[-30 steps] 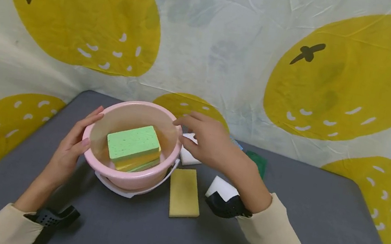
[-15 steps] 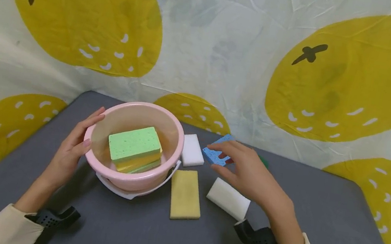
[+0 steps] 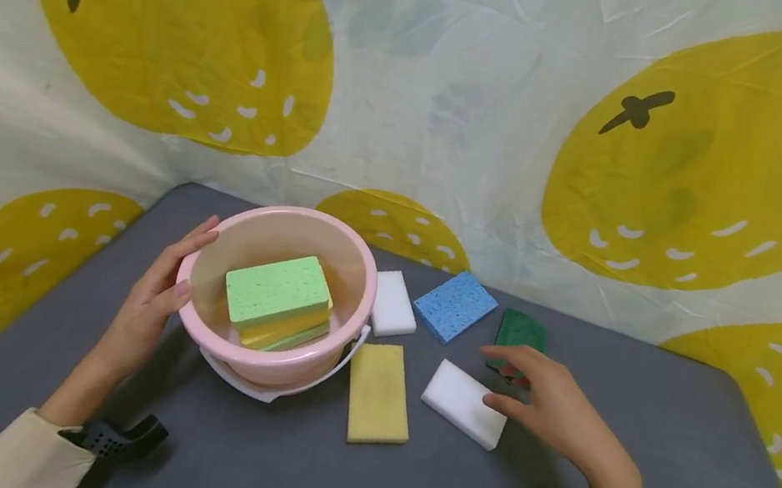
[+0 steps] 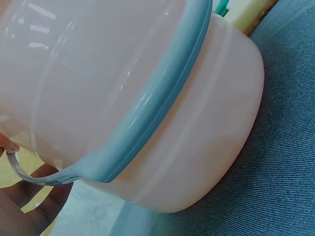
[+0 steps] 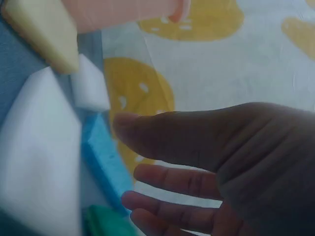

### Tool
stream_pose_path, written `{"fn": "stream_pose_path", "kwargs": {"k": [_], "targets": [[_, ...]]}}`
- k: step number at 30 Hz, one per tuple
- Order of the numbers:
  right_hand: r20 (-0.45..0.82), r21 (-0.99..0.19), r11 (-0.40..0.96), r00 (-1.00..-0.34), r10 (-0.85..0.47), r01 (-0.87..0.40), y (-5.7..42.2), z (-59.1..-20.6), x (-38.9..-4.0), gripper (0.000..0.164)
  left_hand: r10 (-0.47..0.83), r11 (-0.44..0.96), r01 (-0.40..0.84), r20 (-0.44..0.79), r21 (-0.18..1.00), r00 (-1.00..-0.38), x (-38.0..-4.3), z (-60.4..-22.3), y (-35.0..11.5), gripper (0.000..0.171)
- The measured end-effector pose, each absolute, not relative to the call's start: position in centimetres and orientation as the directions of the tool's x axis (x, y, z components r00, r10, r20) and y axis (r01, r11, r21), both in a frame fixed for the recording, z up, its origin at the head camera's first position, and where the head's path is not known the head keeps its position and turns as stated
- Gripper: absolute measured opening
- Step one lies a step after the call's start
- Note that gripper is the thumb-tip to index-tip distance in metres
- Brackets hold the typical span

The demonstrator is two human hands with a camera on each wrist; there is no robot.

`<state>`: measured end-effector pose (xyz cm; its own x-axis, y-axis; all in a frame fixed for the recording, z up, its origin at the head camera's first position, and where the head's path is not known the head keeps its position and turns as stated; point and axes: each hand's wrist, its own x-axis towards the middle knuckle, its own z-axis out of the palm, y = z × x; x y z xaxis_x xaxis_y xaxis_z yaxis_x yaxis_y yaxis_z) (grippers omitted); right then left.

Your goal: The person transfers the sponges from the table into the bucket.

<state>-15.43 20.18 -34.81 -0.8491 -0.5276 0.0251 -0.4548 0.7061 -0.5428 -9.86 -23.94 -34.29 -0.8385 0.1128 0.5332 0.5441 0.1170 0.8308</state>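
A pink bucket (image 3: 268, 356) stands at left centre. My left hand (image 3: 151, 301) holds its left rim, fingers and thumb at the edge. In the left wrist view the bucket's side (image 4: 98, 78) fills most of the frame, with part of the hand at lower left. Inside the bucket, a light green sponge (image 3: 278, 290) lies on top of a yellow sponge (image 3: 282, 332) and another green one. My right hand (image 3: 556, 408), its thumb and fingers apart and holding nothing, is over the right end of a white sponge (image 3: 458, 402), near a dark green scouring pad (image 3: 522, 331).
A flat yellow sponge (image 3: 379, 394) lies right of the bucket. Behind it are a second white sponge (image 3: 393, 303) and a blue sponge (image 3: 456, 306). The bucket's white handle (image 3: 266, 394) hangs down in front. A lemon-print curtain (image 3: 455, 119) rises behind the grey table (image 3: 296, 474).
My right hand has moved from the bucket's right rim, past the blue sponge, to over the front white sponge. The blue sponge and green pad have come into full view. The left hand stays.
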Motion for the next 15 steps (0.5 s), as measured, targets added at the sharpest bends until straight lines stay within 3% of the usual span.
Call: {"fn": "stream_pose_path", "kwargs": {"k": [4,15], "targets": [[-0.044,-0.573,0.722,-0.865,-0.5,-0.388,21.1,-35.9,-15.7,0.055,0.112,0.096,0.554,0.544,0.827,-0.831,-10.3,-34.9,-24.3,0.05],[-0.089,-0.544,0.75,-0.864,-0.496,-0.376,20.7,-37.6,-16.2,0.063,0.113,0.081,0.548,0.539,0.832,-0.835,-10.8,-35.9,-24.8,0.05]]}}
